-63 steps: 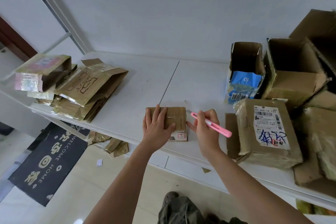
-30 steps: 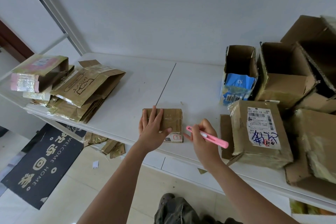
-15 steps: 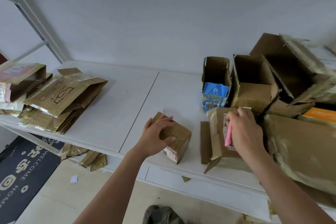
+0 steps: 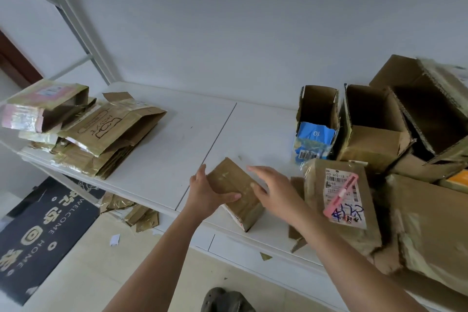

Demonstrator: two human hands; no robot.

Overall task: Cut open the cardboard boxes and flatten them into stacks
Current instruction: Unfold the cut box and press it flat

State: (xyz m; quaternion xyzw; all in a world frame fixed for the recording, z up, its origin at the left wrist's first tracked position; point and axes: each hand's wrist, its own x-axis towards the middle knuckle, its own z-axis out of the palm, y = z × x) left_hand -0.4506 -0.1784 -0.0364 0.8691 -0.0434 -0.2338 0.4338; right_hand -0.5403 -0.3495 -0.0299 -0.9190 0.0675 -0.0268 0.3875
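Surface [image 4: 162, 159]: white, carrying all the cardboard.
Open boxes [image 4: 374, 129]: clustered at the right rear.
Flattened stack [image 4: 106, 139]: far left.
Labelled box [image 4: 339, 200]: right of the hands.
Small box [image 4: 235, 190]: tilted, near the front edge, between both hands.
Left hand [image 4: 205, 192]: fingers curled round the small box, gripping it.
Right hand [image 4: 273, 190]: fingers extended, loose, touching the small box.
Pink cutter [image 4: 340, 195]: lying on the labelled box.

plain white wall [image 4: 253, 33], white shelf [image 4: 162, 159], pale tiled floor [image 4: 83, 273], dark welcome mat [image 4: 38, 230]
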